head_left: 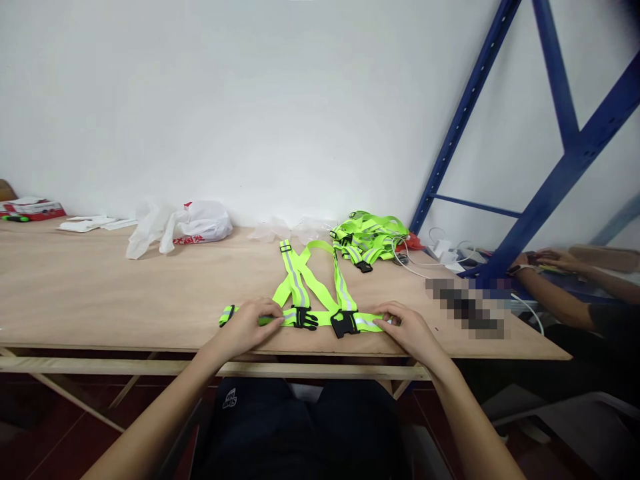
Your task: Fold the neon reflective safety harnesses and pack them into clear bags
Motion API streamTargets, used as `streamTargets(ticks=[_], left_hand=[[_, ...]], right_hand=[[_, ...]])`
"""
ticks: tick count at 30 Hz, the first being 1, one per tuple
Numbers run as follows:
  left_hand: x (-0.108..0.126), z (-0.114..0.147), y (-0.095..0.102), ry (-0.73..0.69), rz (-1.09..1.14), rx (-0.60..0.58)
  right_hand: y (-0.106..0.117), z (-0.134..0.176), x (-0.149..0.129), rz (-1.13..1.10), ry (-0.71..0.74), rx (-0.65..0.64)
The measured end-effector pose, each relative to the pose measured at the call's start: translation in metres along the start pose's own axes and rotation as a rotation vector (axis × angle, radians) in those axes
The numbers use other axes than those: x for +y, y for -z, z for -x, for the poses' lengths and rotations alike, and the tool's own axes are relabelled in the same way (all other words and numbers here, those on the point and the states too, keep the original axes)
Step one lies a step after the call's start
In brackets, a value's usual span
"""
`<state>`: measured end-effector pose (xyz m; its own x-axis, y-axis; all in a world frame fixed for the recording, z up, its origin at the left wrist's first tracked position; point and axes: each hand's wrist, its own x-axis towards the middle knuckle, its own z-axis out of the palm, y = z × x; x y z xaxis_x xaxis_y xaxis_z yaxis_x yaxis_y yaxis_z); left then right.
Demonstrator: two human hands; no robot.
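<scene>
A neon-yellow reflective vest [305,280] made of elastic straps with silver stripes lies spread near the table's front edge. Its shoulder straps cross behind the waist strap. In front, the black prong half of the buckle [305,318] and the black socket half [344,323] lie apart, facing each other. My left hand [250,325] pinches the waist strap just left of the prong half, thumb and fingers closed on it. To the right of the socket half, my right hand [409,328] has its fingertips closed on the other end of the strap.
Behind the vest lies a heap of similar reflective vests [373,233]. White plastic bags [205,221] rest by the wall. White cables [415,270] run near a blue metal rack [450,140]. Another person's arms [555,293] are at the right.
</scene>
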<state>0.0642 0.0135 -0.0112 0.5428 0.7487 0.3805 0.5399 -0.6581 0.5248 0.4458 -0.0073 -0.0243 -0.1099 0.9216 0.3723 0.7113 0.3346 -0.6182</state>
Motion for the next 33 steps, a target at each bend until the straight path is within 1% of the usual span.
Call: streamTargets(ticks=[4,15,23,33], left_hand=[[0.001,0.000,0.000,0.028,0.000,-0.003],[0.004,0.001,0.001,0.031,0.007,-0.004],[0.004,0.000,0.001,0.025,0.009,-0.005],[0.008,0.000,0.003,0.032,0.002,-0.010]], right_hand=[[0.000,0.000,-0.002,-0.005,-0.008,-0.010],[0.004,0.000,-0.011,-0.046,-0.039,-0.066],[0.003,-0.006,-0.007,0.040,-0.061,-0.068],[0.003,-0.005,-0.003,0.013,-0.035,-0.061]])
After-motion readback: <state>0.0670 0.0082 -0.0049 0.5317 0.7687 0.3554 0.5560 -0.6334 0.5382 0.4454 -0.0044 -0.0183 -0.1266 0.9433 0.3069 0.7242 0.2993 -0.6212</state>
